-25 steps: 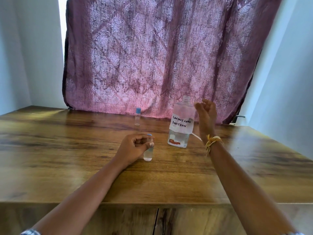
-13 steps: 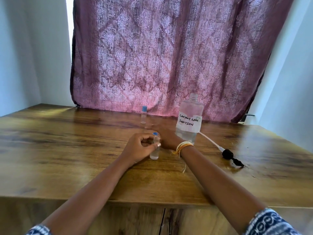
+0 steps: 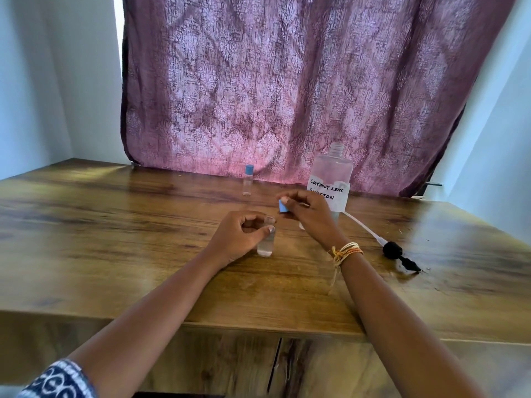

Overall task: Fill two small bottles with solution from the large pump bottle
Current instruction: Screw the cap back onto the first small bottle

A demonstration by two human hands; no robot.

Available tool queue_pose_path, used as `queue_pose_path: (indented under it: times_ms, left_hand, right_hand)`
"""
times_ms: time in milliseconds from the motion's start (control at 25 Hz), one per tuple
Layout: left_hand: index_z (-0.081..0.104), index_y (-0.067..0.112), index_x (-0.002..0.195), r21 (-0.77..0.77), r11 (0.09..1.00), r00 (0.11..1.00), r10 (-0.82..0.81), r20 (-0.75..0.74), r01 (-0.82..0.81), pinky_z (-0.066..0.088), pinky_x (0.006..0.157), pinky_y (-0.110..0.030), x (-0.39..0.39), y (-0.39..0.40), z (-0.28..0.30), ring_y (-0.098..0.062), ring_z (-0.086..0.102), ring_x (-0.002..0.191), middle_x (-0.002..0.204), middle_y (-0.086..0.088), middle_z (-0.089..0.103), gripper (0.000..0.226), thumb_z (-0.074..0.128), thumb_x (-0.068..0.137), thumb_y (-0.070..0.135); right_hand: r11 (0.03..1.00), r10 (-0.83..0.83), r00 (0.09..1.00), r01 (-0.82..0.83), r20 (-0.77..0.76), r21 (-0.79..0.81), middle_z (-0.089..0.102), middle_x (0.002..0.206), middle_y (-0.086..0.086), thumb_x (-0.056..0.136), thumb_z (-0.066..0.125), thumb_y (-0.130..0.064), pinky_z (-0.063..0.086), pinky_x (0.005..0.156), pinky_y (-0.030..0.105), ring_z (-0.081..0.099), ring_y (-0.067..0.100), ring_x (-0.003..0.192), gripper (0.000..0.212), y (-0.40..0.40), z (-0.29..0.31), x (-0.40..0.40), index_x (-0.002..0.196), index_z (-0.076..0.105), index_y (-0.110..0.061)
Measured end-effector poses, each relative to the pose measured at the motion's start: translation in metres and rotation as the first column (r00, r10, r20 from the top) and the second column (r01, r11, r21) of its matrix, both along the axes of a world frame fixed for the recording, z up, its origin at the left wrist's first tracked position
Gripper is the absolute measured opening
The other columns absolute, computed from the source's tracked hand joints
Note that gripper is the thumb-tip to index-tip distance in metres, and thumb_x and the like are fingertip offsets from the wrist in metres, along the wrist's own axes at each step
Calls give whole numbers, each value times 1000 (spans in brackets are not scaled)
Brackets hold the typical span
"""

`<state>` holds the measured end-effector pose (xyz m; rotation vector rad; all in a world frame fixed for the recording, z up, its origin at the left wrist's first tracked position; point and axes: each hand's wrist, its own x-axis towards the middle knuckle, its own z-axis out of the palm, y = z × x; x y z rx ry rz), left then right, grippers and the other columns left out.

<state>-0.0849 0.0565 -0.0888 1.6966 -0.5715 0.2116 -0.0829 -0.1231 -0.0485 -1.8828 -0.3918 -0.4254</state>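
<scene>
My left hand (image 3: 240,238) grips a small clear bottle (image 3: 266,245) that stands upright on the wooden table (image 3: 115,239); its neck is uncapped. My right hand (image 3: 309,215) pinches the bottle's blue cap (image 3: 282,207) just above and to the right of the neck. Behind that hand stands the large clear bottle (image 3: 333,176) with a handwritten "contact lens solution" label and an open top. Its black pump head with white tube (image 3: 393,251) lies on the table to the right. A second small bottle (image 3: 248,180) with a blue cap stands farther back.
A purple patterned curtain (image 3: 287,90) hangs right behind the table's far edge. Pale walls close in on both sides. The table's front edge (image 3: 258,326) runs below my forearms.
My right hand moved from beside the large bottle to the small bottle and lifted its blue cap off. The left hand has kept its grip on that bottle.
</scene>
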Motion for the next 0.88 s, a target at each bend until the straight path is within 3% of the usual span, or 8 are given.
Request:
queue_pose_path:
  times_ms: [160,360,480,600,680,760,840,880]
  left_hand:
    - [75,27,91,12,1000,1000,12,-16,-12,57,89,-48,1,1,-3,-23,73,92,95,-4,77,21,78,77,11]
    - [73,8,106,80,996,999,40,-17,-38,57,90,-38,0,1,0,-18,72,93,98,-6,76,32,80,75,16]
    - [73,10,104,75,997,1000,25,0,-25,57,86,-28,-4,0,4,-15,72,93,98,-4,76,27,78,77,12]
    - [73,11,104,90,995,999,31,4,-32,53,77,-11,-6,0,5,-2,70,86,97,0,75,26,77,78,11]
    - [73,11,105,98,995,999,34,9,-34,53,77,-11,-6,0,6,-4,70,88,97,-2,75,27,76,78,11]
    - [73,12,104,105,994,999,36,18,-38,53,77,-12,-7,0,6,-4,70,88,96,-1,75,26,76,78,10]
    - [75,12,99,93,995,999,44,28,-47,53,76,-17,-7,0,5,-3,69,84,92,-2,76,21,76,78,9]
    - [75,13,97,87,995,999,47,25,-49,54,78,-20,-6,0,4,-3,69,83,92,-2,76,19,76,78,9]
  right_hand:
    - [993,90,995,-93,34,75,74,83,7,76,76,0,55,71,19,71,11,77,12,0,11,-16,87,73,3]
    - [986,164,986,-165,30,38,74,92,17,76,76,3,58,84,33,72,29,92,13,2,9,-18,88,73,0]
    - [982,190,982,-189,18,-16,73,101,19,79,73,4,58,79,23,72,20,92,24,3,8,-19,102,70,3]
    - [986,151,988,-148,35,-78,74,96,12,78,74,2,54,73,16,70,6,81,27,4,8,-18,105,70,1]
    - [987,98,993,-88,71,-138,74,85,10,75,79,-6,53,67,18,66,4,71,24,7,6,-17,98,73,-2]
    - [985,30,993,-9,116,-172,73,78,12,71,85,-18,53,63,29,64,13,66,24,12,2,-16,89,74,-7]
    - [982,-16,994,36,109,-185,73,83,10,68,86,-25,56,67,34,68,19,72,30,15,0,-14,89,72,-9]
    - [986,22,998,-12,59,-168,73,94,9,71,84,-22,57,72,31,69,16,82,33,15,1,-14,98,70,-8]
